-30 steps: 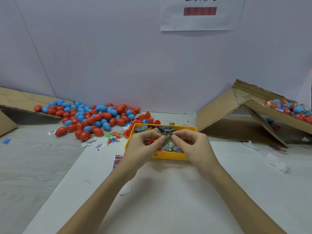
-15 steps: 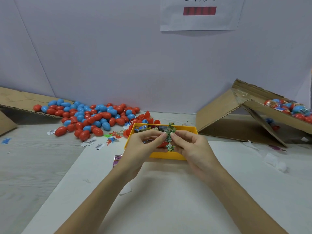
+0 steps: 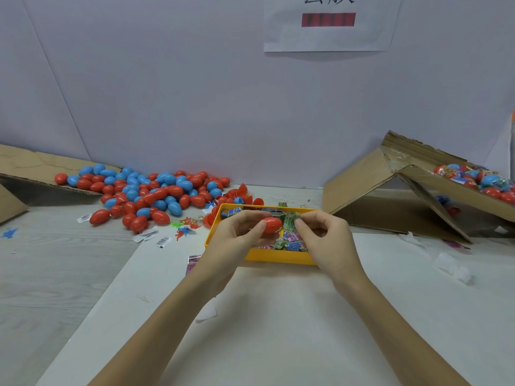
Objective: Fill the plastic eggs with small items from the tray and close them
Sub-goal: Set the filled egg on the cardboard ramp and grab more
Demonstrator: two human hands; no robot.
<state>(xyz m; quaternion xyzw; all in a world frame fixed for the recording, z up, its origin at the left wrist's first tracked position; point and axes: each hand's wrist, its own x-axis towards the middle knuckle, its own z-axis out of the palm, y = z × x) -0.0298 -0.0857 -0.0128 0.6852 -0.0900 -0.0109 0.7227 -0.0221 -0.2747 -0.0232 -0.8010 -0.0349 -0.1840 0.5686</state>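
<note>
Nearest, two forearms come up from the bottom of the frame over the white tabletop and meet above the yellow tray at centre. Left hand has its fingers curled round a red egg half, thumb on top. Right hand pinches a green packet between thumb & forefinger, packet touching the egg's right-hand end, w/ most of it outside the shell as far as I can tell.

Risks, as I judge them: packet looks wide for the opening, so it may buckle or spring back out; a corner left proud would stop the halves snapping shut. Hard squeeze on the smooth shell could pop it out of the grip into the tray.

Further back, upper left of centre, a heap of red & blue eggs spreads across the tabletop, w/ loose halves behind the tray. Far right, a tilted cardboard box holds wrapped eggs
</note>
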